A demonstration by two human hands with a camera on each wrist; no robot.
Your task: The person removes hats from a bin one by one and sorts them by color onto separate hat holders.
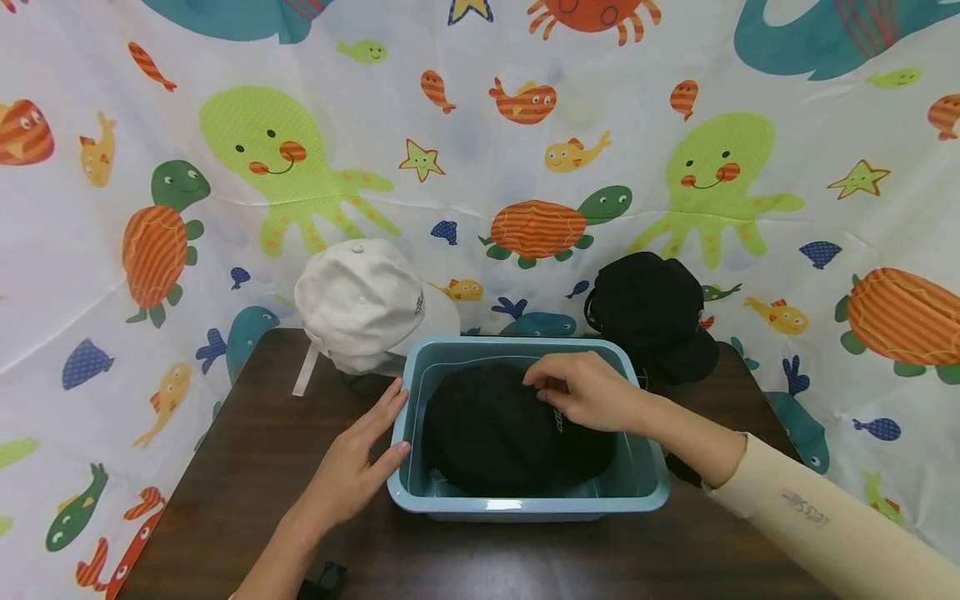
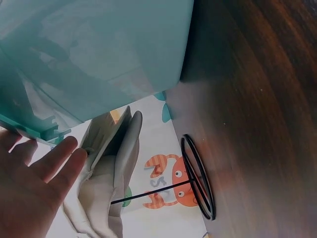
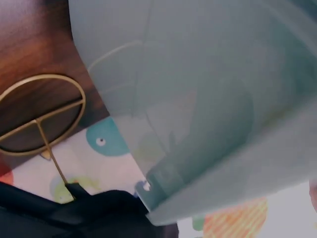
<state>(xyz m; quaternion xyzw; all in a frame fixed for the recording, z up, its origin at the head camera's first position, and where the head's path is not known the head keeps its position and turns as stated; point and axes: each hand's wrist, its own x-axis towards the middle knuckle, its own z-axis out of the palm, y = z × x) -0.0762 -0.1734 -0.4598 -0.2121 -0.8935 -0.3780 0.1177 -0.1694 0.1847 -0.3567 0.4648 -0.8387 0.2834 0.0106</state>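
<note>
A black cap (image 1: 487, 433) with white lettering lies in a light blue plastic basin (image 1: 525, 505). My right hand (image 1: 592, 390) is over the cap, fingers bent, pinching the fabric of its crown between thumb and fingertips. On the basin's left side, my left hand (image 1: 352, 458) rests its fingertips and thumb against the rim, fingers fairly straight. The left wrist view shows that hand (image 2: 39, 183) beside the basin's wall (image 2: 99, 59). My right hand is hidden in the right wrist view, where the basin's outer wall (image 3: 173, 74) fills much of the picture.
A white cap (image 1: 360, 300) sits behind the basin at left, on a black wire stand (image 2: 198, 183). At the back right is another black cap (image 1: 645, 308), on a gold wire stand (image 3: 42, 116). A sea-animal curtain (image 1: 480, 167) hangs behind the dark wooden table (image 1: 247, 467).
</note>
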